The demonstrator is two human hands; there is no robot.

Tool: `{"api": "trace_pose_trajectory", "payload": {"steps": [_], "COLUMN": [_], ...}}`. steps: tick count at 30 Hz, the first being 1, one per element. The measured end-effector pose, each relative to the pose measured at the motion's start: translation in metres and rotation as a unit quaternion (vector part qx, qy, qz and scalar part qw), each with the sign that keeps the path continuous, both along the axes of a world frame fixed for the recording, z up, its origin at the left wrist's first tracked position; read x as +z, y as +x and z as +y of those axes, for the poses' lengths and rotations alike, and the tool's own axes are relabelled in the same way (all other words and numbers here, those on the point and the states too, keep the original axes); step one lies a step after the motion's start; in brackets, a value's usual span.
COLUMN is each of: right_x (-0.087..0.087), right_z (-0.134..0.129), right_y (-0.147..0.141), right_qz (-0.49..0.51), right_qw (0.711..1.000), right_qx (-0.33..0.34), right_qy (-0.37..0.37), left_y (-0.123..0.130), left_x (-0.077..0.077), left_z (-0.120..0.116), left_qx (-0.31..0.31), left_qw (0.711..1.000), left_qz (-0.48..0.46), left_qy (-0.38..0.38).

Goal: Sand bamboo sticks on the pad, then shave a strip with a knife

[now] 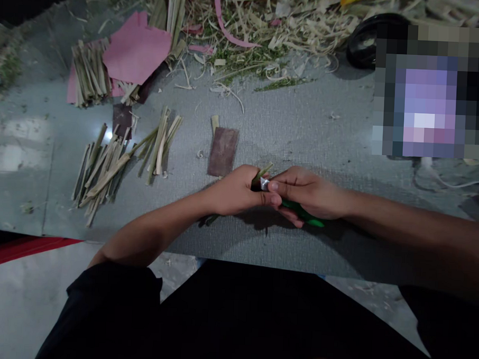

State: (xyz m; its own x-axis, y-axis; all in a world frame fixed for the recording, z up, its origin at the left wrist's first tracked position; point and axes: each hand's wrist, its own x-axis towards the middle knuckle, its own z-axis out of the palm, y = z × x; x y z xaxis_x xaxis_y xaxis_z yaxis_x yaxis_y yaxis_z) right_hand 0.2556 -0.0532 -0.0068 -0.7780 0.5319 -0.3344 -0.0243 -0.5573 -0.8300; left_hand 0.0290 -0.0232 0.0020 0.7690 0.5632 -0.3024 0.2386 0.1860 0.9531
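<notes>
Near the front edge of the grey table, my left hand is closed around a greenish dry plant strip, whose end sticks up past the thumb. My right hand meets it from the right, closed on a tool with a green handle and a silver metal tip. The metal lies against or very close to the strip; the fingers hide the exact contact. Just beyond my left hand lies a flat brown rectangle like sandpaper, with a pale strip partly beneath it.
Loose cut strips and a smaller pile lie at left. Behind them, pink paper sits beside a bundle. Curly shavings cover the back. At right are a black round object, a blurred-out patch and a white cable.
</notes>
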Motion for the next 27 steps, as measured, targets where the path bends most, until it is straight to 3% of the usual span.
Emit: {"api": "trace_pose_trajectory", "payload": {"steps": [14, 27], "right_x": [-0.0009, 0.0017], "right_z": [0.0019, -0.0035], "right_y": [0.0005, -0.0066], "right_qz": [0.021, 0.005], "right_qw": [0.999, 0.997], "right_qx": [0.003, -0.08], "right_qy": [-0.031, 0.003], "left_y": [-0.0026, -0.0009], "left_x": [-0.003, -0.0038], "left_z": [0.0006, -0.0027], "left_qx": [-0.005, 0.014], "left_qw": [1.0, 0.999], "left_qz": [-0.022, -0.002], "left_qy": [0.013, 0.047]}}
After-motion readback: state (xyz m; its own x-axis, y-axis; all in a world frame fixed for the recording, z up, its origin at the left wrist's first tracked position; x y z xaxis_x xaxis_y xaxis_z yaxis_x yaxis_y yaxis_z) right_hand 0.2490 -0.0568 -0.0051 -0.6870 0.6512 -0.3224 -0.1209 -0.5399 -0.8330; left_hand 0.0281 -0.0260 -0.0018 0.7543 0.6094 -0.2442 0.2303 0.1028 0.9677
